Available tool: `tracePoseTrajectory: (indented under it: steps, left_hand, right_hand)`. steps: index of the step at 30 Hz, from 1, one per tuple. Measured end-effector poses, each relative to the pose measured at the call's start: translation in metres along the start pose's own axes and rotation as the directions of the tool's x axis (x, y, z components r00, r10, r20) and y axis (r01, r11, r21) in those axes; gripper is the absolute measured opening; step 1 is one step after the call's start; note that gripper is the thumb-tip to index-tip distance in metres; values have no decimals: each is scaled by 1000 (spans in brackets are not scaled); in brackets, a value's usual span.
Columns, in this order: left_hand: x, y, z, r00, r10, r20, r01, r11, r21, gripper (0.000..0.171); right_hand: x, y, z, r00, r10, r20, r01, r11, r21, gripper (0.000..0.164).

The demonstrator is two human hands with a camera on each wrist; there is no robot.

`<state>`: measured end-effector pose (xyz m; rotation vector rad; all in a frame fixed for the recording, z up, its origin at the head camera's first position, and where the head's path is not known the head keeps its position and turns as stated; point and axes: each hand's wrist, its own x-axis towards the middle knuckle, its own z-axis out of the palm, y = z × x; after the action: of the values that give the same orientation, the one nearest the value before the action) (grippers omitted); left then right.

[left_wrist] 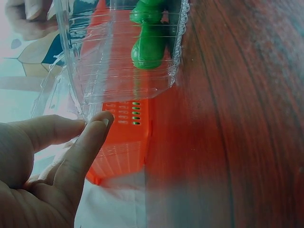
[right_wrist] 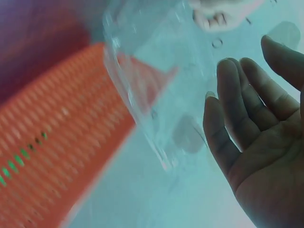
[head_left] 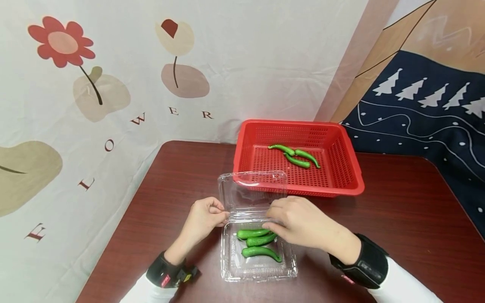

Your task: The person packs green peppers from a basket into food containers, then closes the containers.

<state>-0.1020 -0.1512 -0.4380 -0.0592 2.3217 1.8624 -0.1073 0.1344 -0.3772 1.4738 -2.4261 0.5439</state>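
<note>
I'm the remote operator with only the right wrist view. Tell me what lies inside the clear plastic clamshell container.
Observer: From the head view, three curved green peppers show in the base of the clear plastic clamshell container.
Operator: I see only green flecks through the holes of the red perforated plastic basket. Count what's in it.
Observer: Three slender green peppers show on its floor, close together.
Operator: Now say what the left hand is gripping.
Observer: Its thumb and fingertip pinch the container's edge, by the left end of the hinge.
</note>
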Motion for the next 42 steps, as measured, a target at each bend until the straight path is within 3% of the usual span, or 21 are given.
tracePoseTrajectory:
  steps: [7,16,22,26,35,42]
  left_hand:
    - [1,-1,1,1000,2,-2,-2,1000,-3,17]
    - [0,-2,1,1000,2,-2,-2,1000,4,15]
    - [0,-2,0,1000,3,-7,-3,1000,7,15]
    - [1,-4,0,1000,5,-9,-5,1000,12,15]
    - [2,-5,-2,999,31,-20,-29,998,55,15]
    - [2,-3,-1,1000,12,0,-12,1000,13,14]
  right_hand:
    - [15,11,-32,996,62,-66,-58,997,51,14]
    - [33,37,-55,980,77,-181,-65,995,71,24]
    - [43,64,-74,955,190,-229,-169,980,108,25]
    - [50,85,-80,935,281,-215,-261,958,118,25]
    - [63,133,-75,890,408,-202,-386,912,141,20]
    - [66,172,-55,830,557,16,-554,822,129,33]
